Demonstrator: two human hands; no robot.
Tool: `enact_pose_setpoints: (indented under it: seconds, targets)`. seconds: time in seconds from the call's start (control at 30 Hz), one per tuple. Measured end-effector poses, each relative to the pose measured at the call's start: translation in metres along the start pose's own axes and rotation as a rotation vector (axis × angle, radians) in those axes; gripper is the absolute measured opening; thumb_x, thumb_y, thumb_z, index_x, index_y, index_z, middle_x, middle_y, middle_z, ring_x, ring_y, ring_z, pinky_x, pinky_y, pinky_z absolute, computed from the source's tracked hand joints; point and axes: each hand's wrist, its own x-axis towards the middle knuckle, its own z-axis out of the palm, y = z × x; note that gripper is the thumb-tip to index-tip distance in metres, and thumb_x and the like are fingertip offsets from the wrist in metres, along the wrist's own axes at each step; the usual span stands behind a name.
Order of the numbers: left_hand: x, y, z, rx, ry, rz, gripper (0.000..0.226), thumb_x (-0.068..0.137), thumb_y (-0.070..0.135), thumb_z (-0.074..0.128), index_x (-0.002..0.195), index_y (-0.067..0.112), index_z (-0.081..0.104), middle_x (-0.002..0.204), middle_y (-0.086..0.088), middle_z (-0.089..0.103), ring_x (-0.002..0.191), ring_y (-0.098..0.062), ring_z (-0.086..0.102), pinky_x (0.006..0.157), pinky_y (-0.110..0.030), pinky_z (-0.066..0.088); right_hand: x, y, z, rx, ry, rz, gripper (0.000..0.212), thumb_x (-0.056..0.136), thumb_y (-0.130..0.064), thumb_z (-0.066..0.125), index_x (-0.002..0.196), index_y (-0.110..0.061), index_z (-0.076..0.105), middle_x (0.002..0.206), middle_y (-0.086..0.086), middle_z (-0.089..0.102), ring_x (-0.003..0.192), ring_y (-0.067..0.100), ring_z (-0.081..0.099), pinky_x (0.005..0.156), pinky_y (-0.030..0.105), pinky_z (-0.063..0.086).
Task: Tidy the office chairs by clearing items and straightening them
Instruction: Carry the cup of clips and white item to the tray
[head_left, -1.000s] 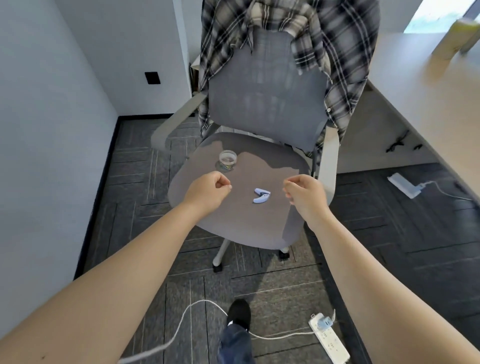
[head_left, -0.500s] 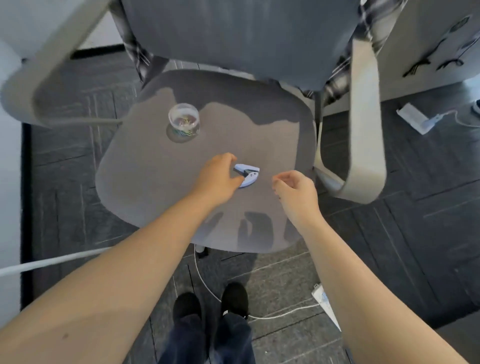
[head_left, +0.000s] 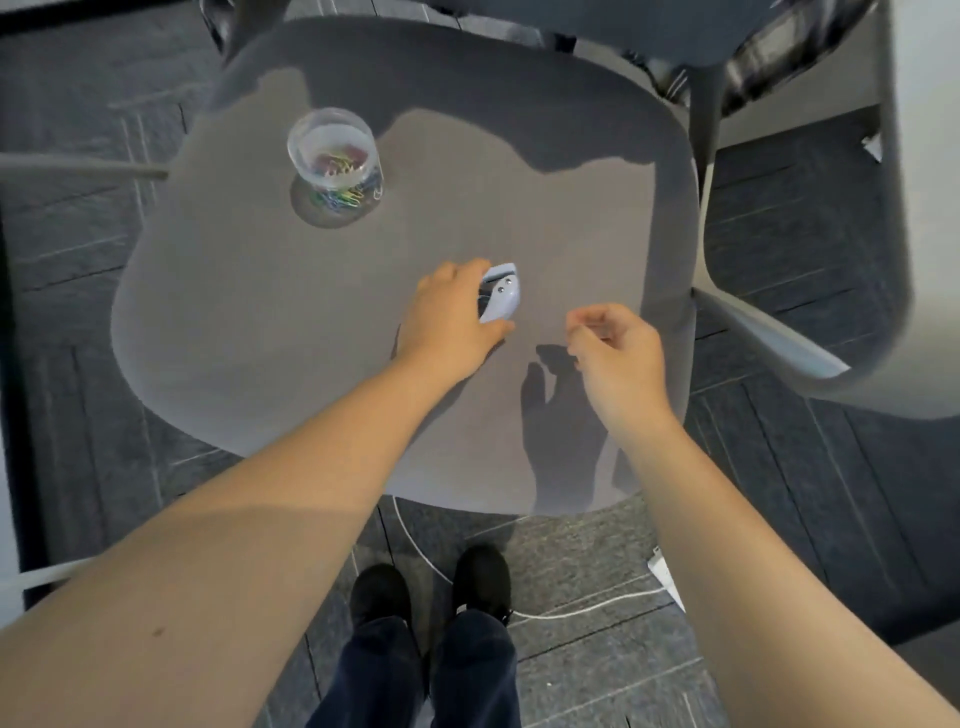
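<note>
Left hand: our left hand closes round the pale blue staple remover — fingers above, thumb below — at the middle of the seat.
Right hand: our right hand hangs just right of it, fingers loosely curled, holding nothing.
Staple remover: two rivets face up; we cannot tell whether it is lifted off the seat.
Jar: a clear jar of coloured paper clips stands upright at the seat's back left, well apart from our hands.
Chair seat: grey fabric, half in shadow; a pale armrest curves along its right side.
Floor: dark carpet tiles, a white cable, our black shoes below the seat's front edge.
</note>
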Motion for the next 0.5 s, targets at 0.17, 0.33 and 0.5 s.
enact_pose_setpoints:
  seconds: [0.17, 0.33, 0.5]
  targets:
    - [-0.014, -0.015, -0.048, -0.297, 0.223, -0.219, 0.046, 0.080, 0.025, 0.063, 0.119, 0.005, 0.049, 0.123, -0.014, 0.055, 0.110, -0.029, 0.052, 0.076, -0.025, 0.033, 0.005, -0.037, 0.025, 0.010, -0.030, -0.021, 0.019, 0.087, -0.006, 0.048, 0.101, -0.004, 0.061, 0.069, -0.013, 0.047, 0.068, 0.007, 0.049, 0.060, 0.008, 0.037]
    - [-0.024, -0.043, -0.093, -0.490, 0.391, -0.363, 0.042, 0.084, 0.019, 0.058, 0.120, 0.002, 0.047, 0.120, -0.012, 0.055, 0.094, -0.023, 0.051, 0.067, -0.019, 0.031, 0.009, -0.073, 0.069, -0.019, -0.065, -0.069, 0.021, 0.085, -0.003, 0.049, 0.104, -0.001, 0.059, 0.070, -0.009, 0.048, 0.063, 0.004, 0.046, 0.056, 0.004, 0.037]
    - [-0.008, -0.075, -0.126, -0.614, 0.380, -0.403, 0.033, 0.087, 0.013, 0.054, 0.118, 0.003, 0.049, 0.101, -0.003, 0.048, 0.088, -0.017, 0.046, 0.058, -0.018, 0.039, 0.025, -0.098, 0.118, -0.166, -0.075, -0.160, 0.035, 0.083, -0.006, 0.055, 0.118, -0.003, 0.052, 0.115, 0.010, 0.051, 0.104, 0.018, 0.049, 0.098, 0.031, 0.040]
